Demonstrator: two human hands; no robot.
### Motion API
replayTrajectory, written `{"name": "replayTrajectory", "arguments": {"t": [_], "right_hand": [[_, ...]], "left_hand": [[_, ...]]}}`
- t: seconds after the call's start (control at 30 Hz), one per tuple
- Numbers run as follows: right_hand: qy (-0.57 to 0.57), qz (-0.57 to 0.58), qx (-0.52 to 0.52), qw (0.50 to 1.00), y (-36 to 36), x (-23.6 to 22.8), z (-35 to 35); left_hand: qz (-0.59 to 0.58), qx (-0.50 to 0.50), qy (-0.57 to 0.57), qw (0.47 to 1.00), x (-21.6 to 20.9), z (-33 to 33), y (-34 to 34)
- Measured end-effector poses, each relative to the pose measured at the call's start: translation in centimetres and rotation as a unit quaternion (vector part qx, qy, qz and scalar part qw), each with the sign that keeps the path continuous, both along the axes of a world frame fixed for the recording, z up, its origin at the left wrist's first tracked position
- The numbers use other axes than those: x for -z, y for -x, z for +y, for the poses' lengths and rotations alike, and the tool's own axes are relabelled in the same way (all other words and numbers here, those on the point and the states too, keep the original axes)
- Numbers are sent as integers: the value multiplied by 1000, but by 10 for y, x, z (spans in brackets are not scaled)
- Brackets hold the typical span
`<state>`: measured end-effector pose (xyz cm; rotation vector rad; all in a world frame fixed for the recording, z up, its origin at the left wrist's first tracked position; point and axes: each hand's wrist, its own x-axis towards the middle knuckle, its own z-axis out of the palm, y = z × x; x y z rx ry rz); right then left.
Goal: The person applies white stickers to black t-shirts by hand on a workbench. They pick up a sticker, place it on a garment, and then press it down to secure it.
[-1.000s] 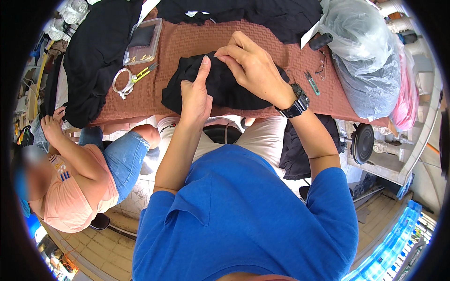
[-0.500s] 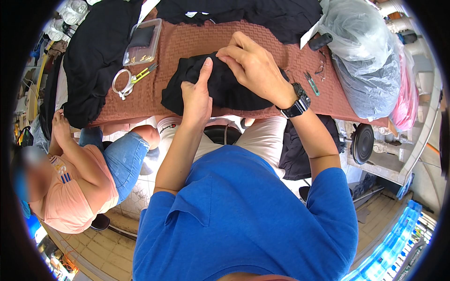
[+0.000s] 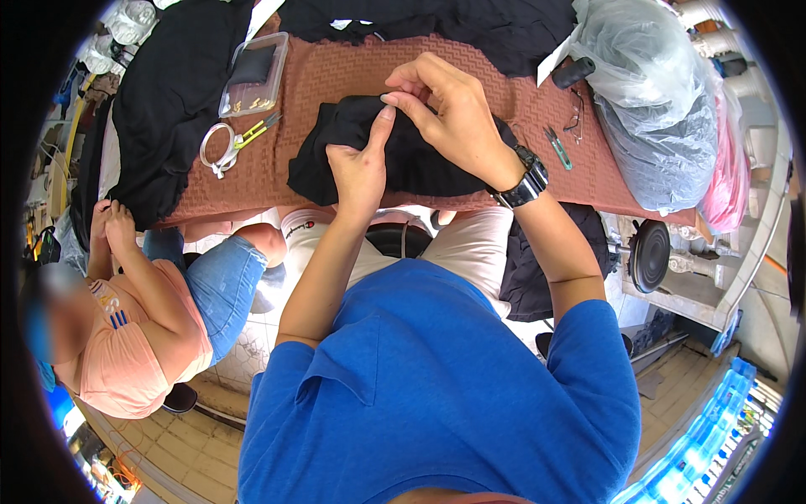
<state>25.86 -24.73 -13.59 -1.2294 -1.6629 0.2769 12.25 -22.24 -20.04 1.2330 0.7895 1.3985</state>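
Note:
A piece of black cloth [image 3: 437,175] lies bunched at the near edge of the table in front of me. My left hand [image 3: 359,172] grips its left part, thumb on top and the other fingers tucked under the fabric. Just over the cloth, my right hand [image 3: 453,118] has thumb and index finger drawn together in a pinch beside the left thumb tip. Whatever sits between those fingertips is too small to make out. A dark watch is strapped on the right wrist.
A clear plastic box [image 3: 273,94], yellow-handled snips [image 3: 252,134] and a white ring [image 3: 205,151] lie left; green snips [image 3: 557,148] and glasses [image 3: 576,122] right. Plastic-bagged goods [image 3: 651,126] stand at the right end. A seated person [image 3: 143,336] handles black fabric [image 3: 172,101] at left.
My right hand has turned, its thumb coming up and left to meet the fingertips. My left thumb has shifted slightly right, closer to the right fingertips. The cloth stays in place.

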Motion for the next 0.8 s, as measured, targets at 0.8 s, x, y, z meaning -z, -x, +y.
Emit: {"name": "replayTrajectory", "arguments": {"t": [0.8], "right_hand": [[-7, -181, 119, 976, -11, 87, -39]], "left_hand": [[-232, 197, 357, 883, -10, 17, 40]]}}
